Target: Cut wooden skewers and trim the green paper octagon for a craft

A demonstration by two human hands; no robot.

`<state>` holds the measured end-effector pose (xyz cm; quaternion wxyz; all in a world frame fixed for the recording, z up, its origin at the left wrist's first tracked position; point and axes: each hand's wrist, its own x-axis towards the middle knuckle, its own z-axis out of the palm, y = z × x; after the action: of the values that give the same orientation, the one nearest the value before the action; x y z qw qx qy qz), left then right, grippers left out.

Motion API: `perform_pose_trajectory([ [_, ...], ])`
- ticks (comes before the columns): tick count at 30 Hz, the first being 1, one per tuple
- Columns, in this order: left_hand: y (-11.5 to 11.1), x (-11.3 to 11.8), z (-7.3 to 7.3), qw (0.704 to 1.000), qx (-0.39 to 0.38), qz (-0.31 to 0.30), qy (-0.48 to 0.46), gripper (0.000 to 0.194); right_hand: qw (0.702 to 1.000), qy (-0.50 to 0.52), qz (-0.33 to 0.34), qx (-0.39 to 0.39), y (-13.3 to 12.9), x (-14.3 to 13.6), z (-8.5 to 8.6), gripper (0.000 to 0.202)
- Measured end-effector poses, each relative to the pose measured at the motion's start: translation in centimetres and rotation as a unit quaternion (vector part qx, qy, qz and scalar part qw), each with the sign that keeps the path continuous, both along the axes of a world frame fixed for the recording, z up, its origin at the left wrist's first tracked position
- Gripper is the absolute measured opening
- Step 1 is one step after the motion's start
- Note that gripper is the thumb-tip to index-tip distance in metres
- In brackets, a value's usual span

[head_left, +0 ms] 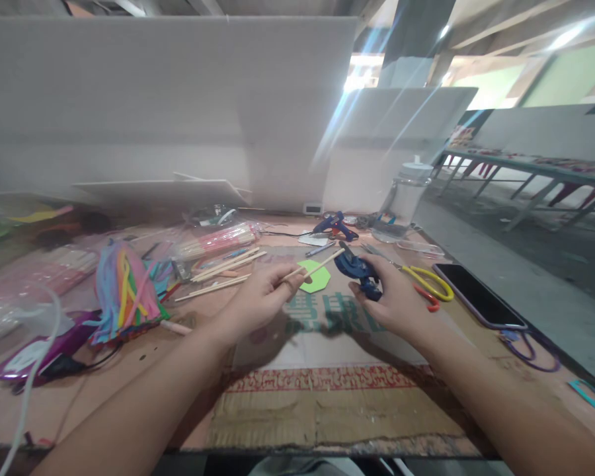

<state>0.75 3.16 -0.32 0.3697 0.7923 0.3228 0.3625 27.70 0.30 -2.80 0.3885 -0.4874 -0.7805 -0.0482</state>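
My left hand (264,296) is closed around a thin wooden stick (326,262), which points up and to the right. A shorter stick end shows beside its fingers. In my right hand (393,296) is a dark blue hand cutter (353,266) that resembles pruning shears. The stick's tip lies close to the cutter's jaws; I cannot tell whether they touch. Below the stick, a light green paper hexagon (318,283) rests on the printed cardboard (287,413). Several loose wooden sticks (228,266) lie left of the hexagon.
A blue glue gun (334,226) and a pen (320,249) lie behind the hexagon. To the right are yellow-handled scissors (434,281), a phone (478,295) and a clear bottle (401,201). Colourful strips (126,291) and a purple pouch (44,354) occupy the left. White boards (168,106) stand behind.
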Motion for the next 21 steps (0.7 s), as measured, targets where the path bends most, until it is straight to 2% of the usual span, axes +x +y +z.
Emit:
perform_pose_trajectory([
  [6, -0.1, -0.2, -0.3, 0.998, 0.054, 0.031, 0.019, 0.032, 0.999, -0.006, 0.031, 0.012, -0.6, -0.4, 0.3, 0.043],
  [13, 0.4, -0.5, -0.3, 0.994, 0.098, 0.030, 0.044, 0.028, 0.998, -0.019, 0.056, 0.021, -1.0, -0.3, 0.3, 0.054],
  [17, 0.6, -0.6, -0.7, 0.987, 0.132, 0.006, 0.089, 0.024, 0.997, -0.029, 0.058, 0.029, -1.3, -0.6, 0.4, 0.054],
  [21, 0.6, -0.5, -1.3, 0.979, 0.147, -0.011, 0.137, 0.033, 0.997, -0.047, 0.056, 0.033, -1.8, -1.1, 0.7, 0.048],
])
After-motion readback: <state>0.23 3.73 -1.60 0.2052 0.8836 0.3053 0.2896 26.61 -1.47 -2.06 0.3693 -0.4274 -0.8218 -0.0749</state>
